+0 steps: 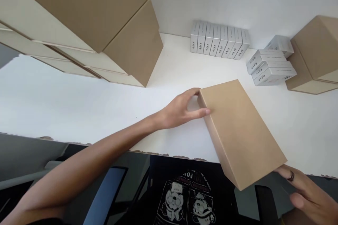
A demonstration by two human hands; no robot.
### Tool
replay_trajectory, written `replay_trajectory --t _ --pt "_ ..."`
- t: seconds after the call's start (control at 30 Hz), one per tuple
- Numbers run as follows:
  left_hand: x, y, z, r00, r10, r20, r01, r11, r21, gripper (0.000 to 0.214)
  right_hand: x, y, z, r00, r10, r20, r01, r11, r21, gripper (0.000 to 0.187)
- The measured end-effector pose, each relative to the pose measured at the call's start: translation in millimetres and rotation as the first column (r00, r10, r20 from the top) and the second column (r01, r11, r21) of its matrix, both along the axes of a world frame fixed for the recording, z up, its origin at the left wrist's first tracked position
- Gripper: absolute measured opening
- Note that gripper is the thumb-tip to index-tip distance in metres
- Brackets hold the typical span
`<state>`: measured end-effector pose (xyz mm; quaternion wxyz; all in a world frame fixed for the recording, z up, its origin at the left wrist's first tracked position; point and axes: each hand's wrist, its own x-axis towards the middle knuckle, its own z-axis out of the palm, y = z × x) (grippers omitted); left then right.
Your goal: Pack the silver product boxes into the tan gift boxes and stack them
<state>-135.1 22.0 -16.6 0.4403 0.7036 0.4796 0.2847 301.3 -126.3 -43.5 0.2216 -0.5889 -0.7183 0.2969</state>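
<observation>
A plain brown cardboard box (243, 130) lies slanted between my two hands, its near end reaching past the table's front edge. My left hand (182, 109) grips its far left corner, thumb on the top face and the other fingers tucked behind. At the near right corner is my right hand (308, 193), wearing a dark ring; its index finger goes under the box and its thumb stands apart from it. The underside of the box and the fingertips below it are hidden.
Brown boxes with pale sides (87, 10) are stacked at the left. Several small white boxes (219, 40) stand in a row by the wall. More small white boxes (271, 66) sit beside another brown box stack (317, 52) at the right. The white table (79, 105) has a chipped front edge.
</observation>
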Motion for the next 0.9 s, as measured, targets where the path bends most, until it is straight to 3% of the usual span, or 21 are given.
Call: replay_trajectory --t 0.07,0.23,0.37,0.43,0.47,0.5,0.57,0.6,0.67,0.7,0.8,0.9 --pt "-0.2 -7.1 3.3 0.999 0.014 -0.033 -0.015 1.000 -0.020 0.064 -20.1 6.3 2.0 0.995 0.066 -0.073 -0.073 0.993 -0.097 0.051" --pt "-13.2 -49.6 7.0 0.959 0.152 -0.240 -0.171 0.984 -0.058 0.064 -65.8 22.6 2.4 0.980 -0.124 -0.155 0.120 0.992 -0.033 0.072" --pt "-19.5 -61.6 1.3 0.950 0.256 -0.180 -0.264 0.964 -0.024 0.057 -89.4 27.0 -2.9 0.952 -0.113 -0.285 0.084 0.990 -0.113 0.083" --pt "-17.4 -62.1 -5.1 0.959 0.266 -0.096 -0.268 0.963 -0.014 0.060 -105.6 27.7 -5.6 0.878 -0.190 -0.440 0.211 0.977 0.000 0.076" --pt "-14.8 -62.2 -8.7 0.959 0.281 -0.033 -0.281 0.960 -0.004 0.061 -115.7 27.9 -6.8 0.815 -0.241 -0.527 0.331 0.940 0.081 0.068" --pt "-11.2 -62.5 -12.4 0.953 0.300 0.040 -0.300 0.954 0.002 0.059 -126.7 28.0 -7.9 0.740 -0.288 -0.608 0.470 0.868 0.160 0.061" --pt "-1.8 -64.3 -19.0 0.924 0.336 0.185 -0.341 0.940 -0.002 0.054 -148.7 27.6 -9.7 0.638 -0.356 -0.683 0.639 0.740 0.211 0.055" --pt "3.4 -65.7 -21.6 0.907 0.349 0.236 -0.360 0.933 0.002 0.054 -158.0 27.2 -10.4 0.648 -0.367 -0.668 0.618 0.766 0.179 0.059" --pt "13.1 -68.7 -25.2 0.880 0.371 0.297 -0.396 0.918 0.026 0.058 -170.8 26.3 -11.3 0.695 -0.349 -0.629 0.492 0.868 0.062 0.071" --pt "16.9 -69.9 -26.2 0.869 0.381 0.316 -0.411 0.911 0.034 0.059 -174.2 25.8 -11.5 0.694 -0.346 -0.631 0.480 0.876 0.048 0.073" --pt "21.7 -70.0 -27.4 0.851 0.399 0.341 -0.429 0.903 0.016 0.052 -176.2 24.2 -12.0 0.669 -0.403 -0.625 0.587 0.802 0.110 0.069" --pt "18.2 -67.1 -28.2 0.833 0.429 0.350 -0.488 0.867 0.100 0.058 -171.1 25.1 -11.4 0.752 -0.349 -0.559 0.390 0.919 -0.049 0.067"
